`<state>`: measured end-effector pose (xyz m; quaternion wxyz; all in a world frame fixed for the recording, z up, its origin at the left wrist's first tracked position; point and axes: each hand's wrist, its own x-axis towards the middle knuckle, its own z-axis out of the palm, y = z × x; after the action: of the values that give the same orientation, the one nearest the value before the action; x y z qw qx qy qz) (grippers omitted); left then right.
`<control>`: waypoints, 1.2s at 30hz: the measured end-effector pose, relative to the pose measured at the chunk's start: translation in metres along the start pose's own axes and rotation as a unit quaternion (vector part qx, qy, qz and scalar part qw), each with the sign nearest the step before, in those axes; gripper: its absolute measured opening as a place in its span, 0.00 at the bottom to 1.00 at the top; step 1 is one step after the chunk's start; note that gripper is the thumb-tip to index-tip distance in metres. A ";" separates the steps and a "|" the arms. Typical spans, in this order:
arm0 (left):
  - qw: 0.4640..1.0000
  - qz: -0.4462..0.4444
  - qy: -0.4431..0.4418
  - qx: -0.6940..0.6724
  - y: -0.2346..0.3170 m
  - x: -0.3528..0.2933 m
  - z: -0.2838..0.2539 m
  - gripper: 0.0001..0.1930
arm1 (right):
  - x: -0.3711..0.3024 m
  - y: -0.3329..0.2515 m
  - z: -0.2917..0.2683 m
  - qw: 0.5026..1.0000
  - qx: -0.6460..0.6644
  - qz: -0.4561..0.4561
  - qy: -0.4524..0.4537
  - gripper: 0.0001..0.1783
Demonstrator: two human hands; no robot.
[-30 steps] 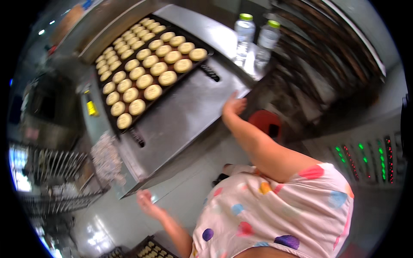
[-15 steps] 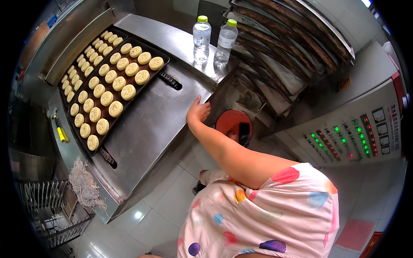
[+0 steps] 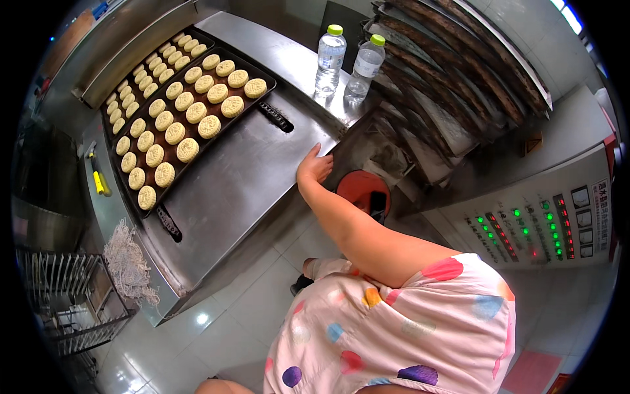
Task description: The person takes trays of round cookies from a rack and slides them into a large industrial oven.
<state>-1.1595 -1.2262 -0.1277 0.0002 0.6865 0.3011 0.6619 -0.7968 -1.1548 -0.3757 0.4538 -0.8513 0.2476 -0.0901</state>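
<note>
Head view, single: worn high, aimed steeply down; fisheye, edges bent toward the rim; steel table (image 3: 243,177) seen at arm's reach, floor (image 3: 262,308) below it; wearer's torso caught at the lower edge.

Pale stamped cakes (image 3: 174,132) on dark tray (image 3: 197,155); green-capped bottles (image 3: 329,61); perhaps red stool (image 3: 363,189).

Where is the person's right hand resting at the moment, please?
In the head view the right hand rests at picture centre on the steel table's near edge, right of the baking tray, above the red stool.
</note>
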 end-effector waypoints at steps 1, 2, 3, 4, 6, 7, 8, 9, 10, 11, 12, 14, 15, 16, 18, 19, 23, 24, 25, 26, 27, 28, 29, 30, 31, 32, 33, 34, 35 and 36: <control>1.000 0.000 0.001 0.000 0.001 0.001 -0.002 0.21 | -0.003 -0.001 0.002 1.000 -0.005 -0.002 0.000 0.33; 1.000 -0.001 0.001 0.000 0.001 0.001 -0.002 0.21 | -0.001 0.000 0.002 1.000 -0.011 -0.007 0.004 0.33; 1.000 -0.002 0.002 -0.001 0.001 0.001 -0.001 0.21 | 0.001 0.002 0.003 1.000 -0.018 -0.011 0.009 0.34; 1.000 -0.005 0.001 -0.002 0.001 0.002 -0.002 0.21 | 0.004 0.004 0.002 1.000 -0.019 -0.008 0.006 0.34; 1.000 -0.007 0.002 -0.003 0.002 0.002 -0.001 0.21 | 0.001 0.001 0.001 1.000 -0.015 0.000 -0.009 0.34; 1.000 -0.006 0.003 0.000 0.002 0.002 -0.002 0.21 | -0.002 0.001 0.000 1.000 -0.017 -0.002 -0.007 0.34; 1.000 -0.008 0.003 0.003 0.003 0.001 -0.004 0.21 | -0.005 0.001 -0.001 1.000 -0.018 -0.003 -0.005 0.33; 1.000 -0.008 0.003 0.003 0.002 0.003 -0.004 0.21 | -0.007 0.001 -0.001 1.000 -0.019 -0.004 -0.003 0.33; 1.000 -0.007 0.004 0.003 0.002 0.004 -0.002 0.21 | -0.006 0.000 -0.002 1.000 -0.014 0.000 -0.009 0.33; 1.000 -0.006 0.004 0.002 0.003 0.004 -0.003 0.21 | -0.002 0.002 -0.005 1.000 -0.011 0.005 -0.014 0.33; 1.000 -0.007 0.003 0.004 0.003 0.005 -0.004 0.21 | -0.001 0.003 -0.006 1.000 -0.008 0.009 -0.019 0.33; 1.000 -0.007 0.009 0.006 0.003 0.004 -0.002 0.21 | 0.000 0.002 -0.002 1.000 -0.024 0.000 -0.017 0.33; 1.000 -0.008 0.010 0.005 0.003 0.006 -0.003 0.20 | -0.002 0.004 0.001 1.000 -0.025 -0.013 0.002 0.33; 1.000 -0.010 0.007 0.002 0.003 0.006 -0.003 0.20 | 0.000 0.006 0.003 0.999 -0.026 -0.025 0.021 0.33; 1.000 -0.013 0.007 0.001 0.003 0.005 -0.001 0.20 | 0.001 0.006 0.002 1.000 -0.023 -0.016 0.000 0.33; 1.000 -0.013 0.008 0.004 0.001 0.007 -0.005 0.20 | -0.004 0.007 0.003 1.000 -0.025 -0.015 -0.004 0.33; 1.000 -0.012 0.012 0.004 0.001 0.008 -0.007 0.20 | 0.001 0.002 -0.003 0.999 -0.034 -0.004 -0.017 0.33; 1.000 -0.010 0.012 0.006 0.002 0.008 -0.007 0.20 | 0.001 -0.001 -0.007 0.999 -0.036 0.006 -0.027 0.33; 1.000 -0.010 0.014 0.008 0.002 0.009 -0.009 0.20 | -0.003 -0.002 -0.008 0.999 -0.033 0.009 -0.033 0.33; 1.000 -0.010 0.013 0.010 0.002 0.009 -0.010 0.20 | -0.003 -0.002 -0.008 0.999 -0.035 0.003 -0.032 0.33; 1.000 -0.011 0.015 0.011 0.003 0.010 -0.011 0.20 | -0.002 -0.001 -0.009 0.999 -0.036 -0.003 -0.030 0.32; 1.000 -0.011 0.014 0.010 0.003 0.010 -0.011 0.20 | -0.001 0.000 -0.009 0.999 -0.037 -0.009 -0.029 0.32; 1.000 -0.010 0.018 0.011 0.004 0.009 -0.010 0.20 | -0.003 -0.002 -0.010 0.999 -0.036 -0.001 -0.034 0.32; 1.000 -0.010 0.017 0.013 0.004 0.010 -0.010 0.20 | -0.004 -0.003 -0.011 0.999 -0.036 0.006 -0.039 0.32; 1.000 -0.009 0.017 0.015 0.005 0.010 -0.012 0.20 | -0.005 -0.004 -0.012 0.998 -0.035 0.014 -0.043 0.33; 1.000 -0.007 0.017 0.015 0.005 0.011 -0.011 0.20 | -0.003 -0.002 -0.009 0.999 -0.032 0.006 -0.039 0.33; 1.000 -0.007 0.018 0.015 0.006 0.011 -0.010 0.20 | -0.002 0.000 -0.006 0.999 -0.030 -0.002 -0.034 0.33; 1.000 -0.006 0.019 0.016 0.007 0.012 -0.010 0.20 | 0.000 0.003 -0.004 0.999 -0.028 -0.010 -0.029 0.33; 1.000 -0.006 0.021 0.016 0.007 0.012 -0.012 0.20 | -0.001 0.002 -0.005 0.999 -0.027 -0.009 -0.031 0.33; 1.000 -0.004 0.023 0.019 0.008 0.011 -0.013 0.20 | -0.001 0.001 -0.006 0.999 -0.026 -0.008 -0.032 0.33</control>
<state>-1.1691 -1.2335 -0.1126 -0.0171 0.6695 0.3166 0.6718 -0.8005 -1.1595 -0.3732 0.4385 -0.8671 0.2286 -0.0603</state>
